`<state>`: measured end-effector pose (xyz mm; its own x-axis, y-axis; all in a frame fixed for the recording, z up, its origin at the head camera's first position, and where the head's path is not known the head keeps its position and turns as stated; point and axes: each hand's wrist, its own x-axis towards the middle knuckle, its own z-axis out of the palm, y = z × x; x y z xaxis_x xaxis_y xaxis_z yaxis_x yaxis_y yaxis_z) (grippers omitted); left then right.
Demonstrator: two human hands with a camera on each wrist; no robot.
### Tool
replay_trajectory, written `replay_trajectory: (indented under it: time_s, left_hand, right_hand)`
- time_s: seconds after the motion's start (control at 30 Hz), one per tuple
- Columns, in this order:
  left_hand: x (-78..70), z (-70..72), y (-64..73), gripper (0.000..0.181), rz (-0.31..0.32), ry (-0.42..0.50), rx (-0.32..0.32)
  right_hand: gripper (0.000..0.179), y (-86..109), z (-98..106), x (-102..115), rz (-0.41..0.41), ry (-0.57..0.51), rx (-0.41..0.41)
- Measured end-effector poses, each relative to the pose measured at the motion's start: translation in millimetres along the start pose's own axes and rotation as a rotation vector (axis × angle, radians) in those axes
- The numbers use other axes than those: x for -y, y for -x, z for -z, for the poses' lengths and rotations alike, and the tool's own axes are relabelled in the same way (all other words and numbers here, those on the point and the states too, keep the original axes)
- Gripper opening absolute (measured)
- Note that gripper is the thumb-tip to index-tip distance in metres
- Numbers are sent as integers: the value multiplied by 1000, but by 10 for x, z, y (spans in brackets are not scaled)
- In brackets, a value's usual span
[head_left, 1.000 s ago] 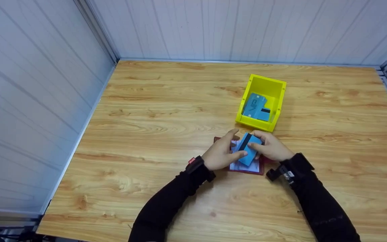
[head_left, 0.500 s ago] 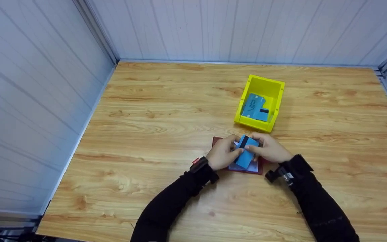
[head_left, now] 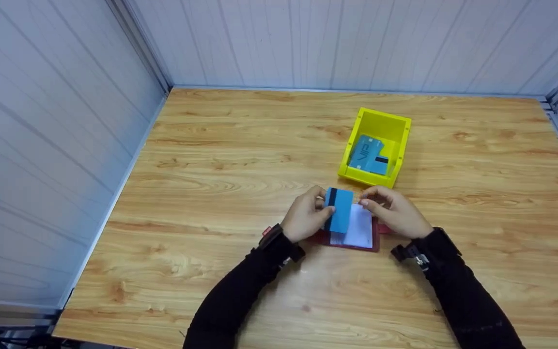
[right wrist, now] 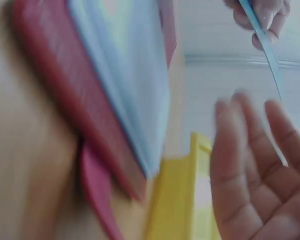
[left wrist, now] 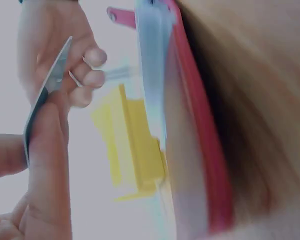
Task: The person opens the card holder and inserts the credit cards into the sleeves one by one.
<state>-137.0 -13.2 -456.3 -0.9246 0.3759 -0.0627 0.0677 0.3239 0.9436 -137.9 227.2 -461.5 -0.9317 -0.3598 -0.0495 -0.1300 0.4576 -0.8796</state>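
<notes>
My left hand (head_left: pixel 306 214) pinches a blue card (head_left: pixel 339 211) with a dark stripe, tilted above an open dark red card wallet (head_left: pixel 375 240) with pale inner pages. The left wrist view shows the card (left wrist: pixel 47 90) edge-on between thumb and fingers. My right hand (head_left: pixel 395 213) is just right of the card, apart from it in the head view, its fingers bent loosely. In the right wrist view its fingers (right wrist: pixel 260 165) look fairly straight and blurred; a thin pale edge shows among them, its source unclear. The wallet's strap (right wrist: pixel 97 185) sticks out at one side.
Behind the hands, a yellow bin (head_left: pixel 402 145) stands on the wooden table (head_left: pixel 211 194). Blue cards (head_left: pixel 367 152), one marked VIP, lie inside it. Pale panels (head_left: pixel 259 43) rise along the table's back and sides.
Both hands were at the blue card; now the left hand has drawn it leftward and turned it more upright. The right hand has come away to the right, uncovering the wallet's pale page.
</notes>
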Motion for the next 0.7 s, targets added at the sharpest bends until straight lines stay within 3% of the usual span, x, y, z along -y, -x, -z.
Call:
replay_trajectory:
  time_s: [0.17, 0.27, 0.47, 0.7]
  left_hand:
    - [59, 135, 17, 18, 26, 22, -35]
    - [95, 187, 22, 27, 44, 8, -38]
    - [164, 238, 12, 59, 38, -48, -22]
    - [199, 248, -6, 59, 25, -108, -15]
  right_hand:
    - [52, 87, -11, 20, 84, 435, -8]
    - [66, 129, -37, 39, 84, 605, 38]
    - [79, 157, -94, 52, 17, 709, 112]
    - [82, 144, -132, 17, -26, 740, 138]
